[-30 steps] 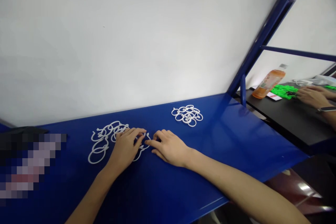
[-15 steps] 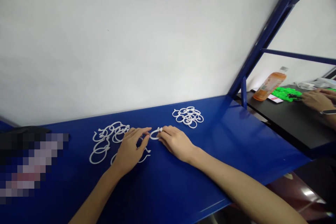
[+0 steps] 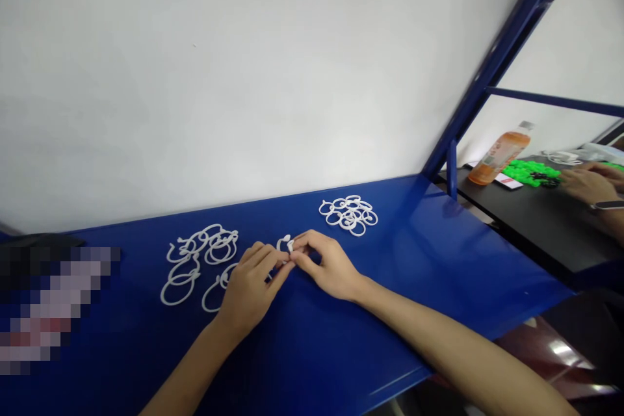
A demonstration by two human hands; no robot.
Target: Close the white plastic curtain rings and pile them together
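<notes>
My left hand [image 3: 252,289] and my right hand [image 3: 327,264] meet above the blue shelf [image 3: 312,344], and both pinch one white plastic ring [image 3: 286,246] between their fingertips. Most of that ring is hidden by the fingers. To the left lies a loose heap of open white rings [image 3: 197,262], right beside my left hand. A tidy pile of closed white rings [image 3: 348,214] lies further back to the right, a short way from my right hand.
A white wall rises behind the shelf. A blue frame post [image 3: 492,71] slants up at the right. Beyond it, on a black table [image 3: 536,214], stand an orange drink bottle [image 3: 497,153] and green parts [image 3: 529,171], with another person's hand [image 3: 587,183] on them.
My right hand picked one ring out of the left heap and lifted it off the shelf. My left hand came off the heap and joined it on the ring.
</notes>
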